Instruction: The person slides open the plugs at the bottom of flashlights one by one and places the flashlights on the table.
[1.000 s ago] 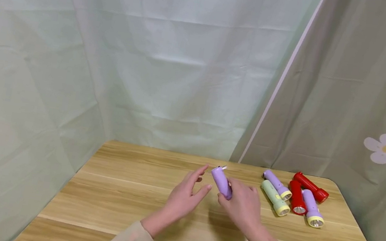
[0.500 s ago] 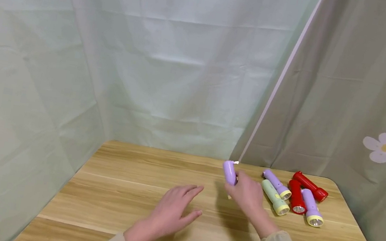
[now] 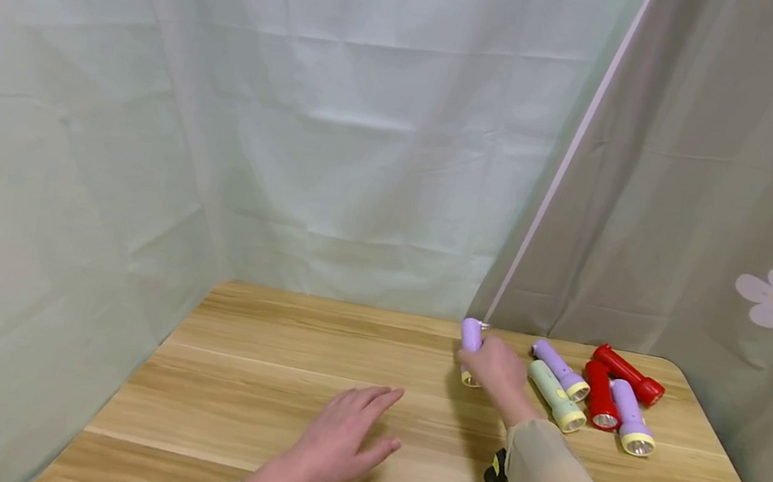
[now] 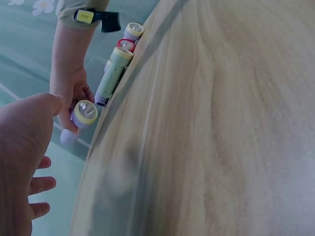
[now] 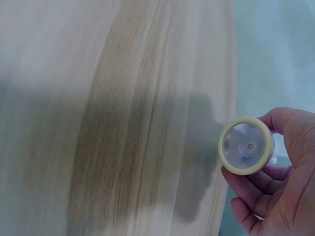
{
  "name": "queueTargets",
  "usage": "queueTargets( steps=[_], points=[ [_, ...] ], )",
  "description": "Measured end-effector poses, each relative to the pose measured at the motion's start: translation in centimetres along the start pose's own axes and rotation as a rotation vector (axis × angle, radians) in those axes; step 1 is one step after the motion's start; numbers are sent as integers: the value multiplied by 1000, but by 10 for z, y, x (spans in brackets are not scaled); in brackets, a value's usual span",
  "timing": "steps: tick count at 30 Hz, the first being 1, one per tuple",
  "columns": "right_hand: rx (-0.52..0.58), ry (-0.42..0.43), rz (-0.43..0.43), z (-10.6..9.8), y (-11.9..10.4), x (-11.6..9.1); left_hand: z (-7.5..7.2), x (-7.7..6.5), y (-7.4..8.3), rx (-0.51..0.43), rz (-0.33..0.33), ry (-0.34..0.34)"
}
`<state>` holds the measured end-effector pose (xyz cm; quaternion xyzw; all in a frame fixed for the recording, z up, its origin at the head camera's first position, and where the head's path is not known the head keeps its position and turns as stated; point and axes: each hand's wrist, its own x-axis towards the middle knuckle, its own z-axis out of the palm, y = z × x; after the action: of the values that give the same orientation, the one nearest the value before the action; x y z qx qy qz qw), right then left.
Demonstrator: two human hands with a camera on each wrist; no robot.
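My right hand (image 3: 499,368) grips a purple flashlight (image 3: 471,334) with a pale yellow lens ring, near the back of the table. In the right wrist view its round clear lens (image 5: 246,146) faces the camera, with fingers and thumb around the body. A small strap or loop shows at the tail end. My left hand (image 3: 336,435) hovers over the front middle of the table, fingers extended and thumb apart, holding nothing. In the left wrist view the held flashlight (image 4: 84,113) appears beyond the left thumb.
Right of the right hand lie a green flashlight (image 3: 557,396), two purple flashlights (image 3: 559,369) and two red flashlights (image 3: 601,395), close together. Curtains (image 3: 386,148) stand behind the wooden table (image 3: 242,387) and at its sides.
My right hand has carried the purple flashlight away toward the back and slightly right, turning it more upright. My left hand has drawn back toward the front left, away from it.
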<state>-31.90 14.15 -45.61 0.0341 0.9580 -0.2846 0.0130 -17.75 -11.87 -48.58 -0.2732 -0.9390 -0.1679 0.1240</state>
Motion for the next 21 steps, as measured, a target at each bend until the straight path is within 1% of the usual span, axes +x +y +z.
queueTargets(
  steps=[7, 13, 21],
  points=[
    [-36, -19, 44, 6, 4, 13, 5, -3, 1, -20, -2, 18],
    [-27, -26, 74, 9, 10, 23, 4, -4, 2, -35, -13, -2],
    [-56, -27, 91, 12, 13, 26, 5, -4, 4, -47, -26, -19]
  ],
)
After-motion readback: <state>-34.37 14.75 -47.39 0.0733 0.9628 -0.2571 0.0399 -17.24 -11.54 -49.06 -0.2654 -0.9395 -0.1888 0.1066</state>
